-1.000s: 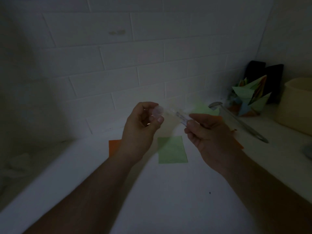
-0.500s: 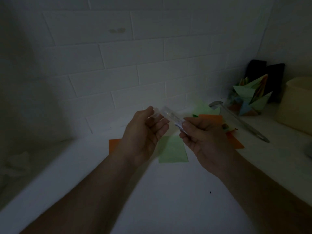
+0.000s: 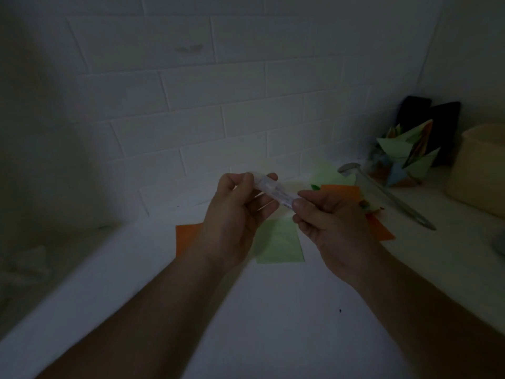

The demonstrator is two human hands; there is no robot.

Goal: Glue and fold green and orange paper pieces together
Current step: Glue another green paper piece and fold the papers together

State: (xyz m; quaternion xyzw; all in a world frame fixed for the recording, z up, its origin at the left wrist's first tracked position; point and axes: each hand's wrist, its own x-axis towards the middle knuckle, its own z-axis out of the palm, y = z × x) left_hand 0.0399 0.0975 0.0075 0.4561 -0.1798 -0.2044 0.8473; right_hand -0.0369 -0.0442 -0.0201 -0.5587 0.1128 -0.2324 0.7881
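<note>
Clear glue stick held above the white table, right hand gripping its lower end, left hand pinching its upper tip; green paper flat beneath, orange paper beside it; folded paper models far right

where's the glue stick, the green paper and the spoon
glue stick (image 3: pixel 276 192), head view, middle of its clear tube
green paper (image 3: pixel 280 242), head view, centre of the sheet
spoon (image 3: pixel 348 168), head view, on its bowl
</note>
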